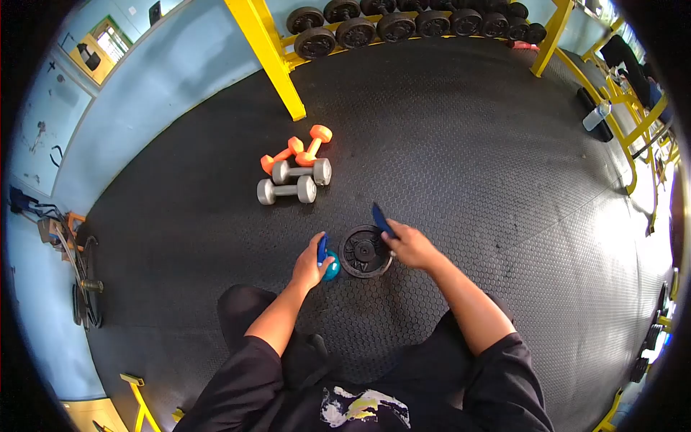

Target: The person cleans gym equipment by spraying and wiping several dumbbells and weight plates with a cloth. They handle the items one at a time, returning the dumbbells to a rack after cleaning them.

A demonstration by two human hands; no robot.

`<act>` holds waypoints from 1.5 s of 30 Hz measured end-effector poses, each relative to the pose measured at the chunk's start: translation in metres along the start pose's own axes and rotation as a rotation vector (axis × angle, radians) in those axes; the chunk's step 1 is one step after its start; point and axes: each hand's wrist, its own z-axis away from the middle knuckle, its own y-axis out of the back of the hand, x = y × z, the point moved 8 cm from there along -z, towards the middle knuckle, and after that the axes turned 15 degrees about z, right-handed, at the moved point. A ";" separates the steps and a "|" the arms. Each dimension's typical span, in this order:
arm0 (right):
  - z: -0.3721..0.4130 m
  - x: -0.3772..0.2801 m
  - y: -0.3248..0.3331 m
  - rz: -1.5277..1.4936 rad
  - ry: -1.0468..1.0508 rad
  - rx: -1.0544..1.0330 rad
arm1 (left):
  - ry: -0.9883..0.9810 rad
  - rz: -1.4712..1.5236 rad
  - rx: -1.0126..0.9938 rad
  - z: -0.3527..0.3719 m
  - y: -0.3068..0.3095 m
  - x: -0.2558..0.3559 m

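Observation:
My left hand (309, 265) is closed on a small blue object (322, 248), held upright beside a teal ball (331, 266). In my right hand (412, 245) is a dark blue flat object (382, 219), which slants up to the left over the edge of a black weight plate (366, 251). The plate lies flat on the floor between my hands, just right of the ball. What exactly the two blue objects are cannot be made out.
Ahead to the left lie two grey dumbbells (286, 191) and two orange dumbbells (314, 145). A yellow rack (270, 57) holds several black dumbbells (355, 33) at the back. A bottle (597, 115) stands at right on the black floor (446, 144).

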 end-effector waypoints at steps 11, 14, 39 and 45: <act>0.058 -0.043 -0.066 0.795 0.288 -0.057 | 0.248 0.029 -0.033 -0.008 0.011 -0.001; 0.073 -0.051 -0.076 0.799 0.297 -0.088 | 0.284 -0.313 0.007 -0.009 0.020 0.033; -0.002 -0.048 -0.075 0.864 0.111 -0.073 | 0.566 0.817 -0.413 -0.052 -0.063 0.041; 0.009 -0.078 -0.091 0.801 0.350 -0.098 | 0.600 0.906 -0.391 -0.051 -0.062 0.048</act>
